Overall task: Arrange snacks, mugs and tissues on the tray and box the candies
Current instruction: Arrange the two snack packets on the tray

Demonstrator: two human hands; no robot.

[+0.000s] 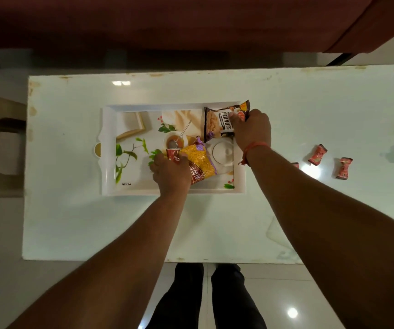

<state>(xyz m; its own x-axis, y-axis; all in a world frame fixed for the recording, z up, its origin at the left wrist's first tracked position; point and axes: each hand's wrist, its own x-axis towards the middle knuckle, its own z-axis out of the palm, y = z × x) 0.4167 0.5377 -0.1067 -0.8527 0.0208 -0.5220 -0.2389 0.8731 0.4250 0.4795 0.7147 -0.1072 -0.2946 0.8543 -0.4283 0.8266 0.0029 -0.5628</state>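
Both arms reach out over the tray [109,148].
My right hand [250,129] grips the "PEANUTS" packet [217,124]; my left hand [171,172] clasps the yellow snack packet [200,162].

Black-and-cream foil snack packet [217,123] at the far right end of the tray: white block letters read "PEANUTS". Smaller print below is illegible.

Yellow-and-maroon snack packet [199,162]: partial lettering "ALOO", the rest covered.

White printed rectangular tray [109,148]: small mark near its front-left corner, unreadable.
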